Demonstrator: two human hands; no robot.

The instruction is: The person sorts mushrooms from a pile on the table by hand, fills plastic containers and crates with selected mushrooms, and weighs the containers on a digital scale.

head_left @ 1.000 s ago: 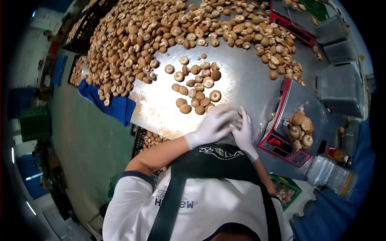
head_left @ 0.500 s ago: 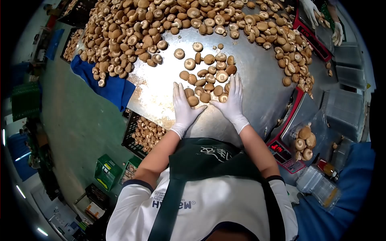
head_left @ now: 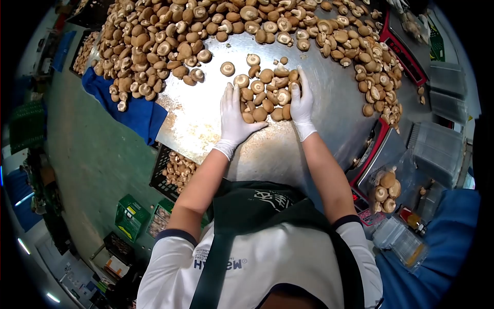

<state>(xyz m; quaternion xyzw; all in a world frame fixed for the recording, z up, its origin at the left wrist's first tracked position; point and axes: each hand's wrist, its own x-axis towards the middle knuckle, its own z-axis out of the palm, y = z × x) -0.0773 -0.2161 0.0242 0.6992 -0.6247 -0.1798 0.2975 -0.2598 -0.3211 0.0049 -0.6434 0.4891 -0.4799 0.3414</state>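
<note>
A cluster of brown mushrooms (head_left: 267, 95) lies on the metal table (head_left: 329, 108), packed between my two white-gloved hands. My left hand (head_left: 235, 117) rests flat along the cluster's left and lower side, thumb stretched to the right. On the right side, my right hand (head_left: 302, 100) is upright with fingers extended, touching the outermost mushrooms. Both hands are open and neither grasps a mushroom. A single mushroom (head_left: 227, 68) sits just beyond the cluster at its upper left, and another mushroom (head_left: 252, 59) lies above it.
A large mushroom heap (head_left: 154, 41) covers the table's far and left side, curving round to the right. At right stand a red scale (head_left: 368, 154) bearing bagged mushrooms (head_left: 387, 190), plastic trays (head_left: 437, 149) and a second scale (head_left: 404, 54) near a co-worker's gloved hand. A black crate (head_left: 170, 172) sits below the left edge.
My right hand has moved up along the cluster's right side, and my left hand slightly up. The mushrooms between them are pressed closer together. The co-worker's hands have shifted.
</note>
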